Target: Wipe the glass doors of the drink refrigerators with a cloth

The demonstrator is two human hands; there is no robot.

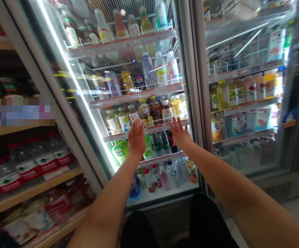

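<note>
"How are the two hands looking?"

"The left hand (137,138) is pointing upward with its fingers straight and close together. The right hand (180,135) is spreading its fingers wide. Both are looking released, with the fingers extending rather than curling."

"Are they touching the lit cooler (170,194)?"

"I'm not able to tell; the view isn't showing contact clearly. The cooler is standing straight ahead, and both hands are stretching out in front of it at about its middle."

"What is lying nearest to them?"

"A shelf edge (157,128) is running between them, near the fingers. Just above it, a row of juice bottles (156,110) is standing behind a wire guard. Below, dark green bottles (156,144) are showing between the hands, and a bright green pack (120,151) is sitting left of the left hand."

"And further out?"

"Red-capped bottles (149,181) are standing on the cooler's floor. Higher up, a tall pale bottle (148,70) is standing among cans and other drinks. A light strip (77,81) is glowing along the left side."

"What is flanking it?"

"On the right, a second cooler (276,187) is holding more drinks, and a small sign (219,114) is reading 50. On the left, wooden shelving (35,192) is carrying red-labelled bottles (27,171)."
</note>
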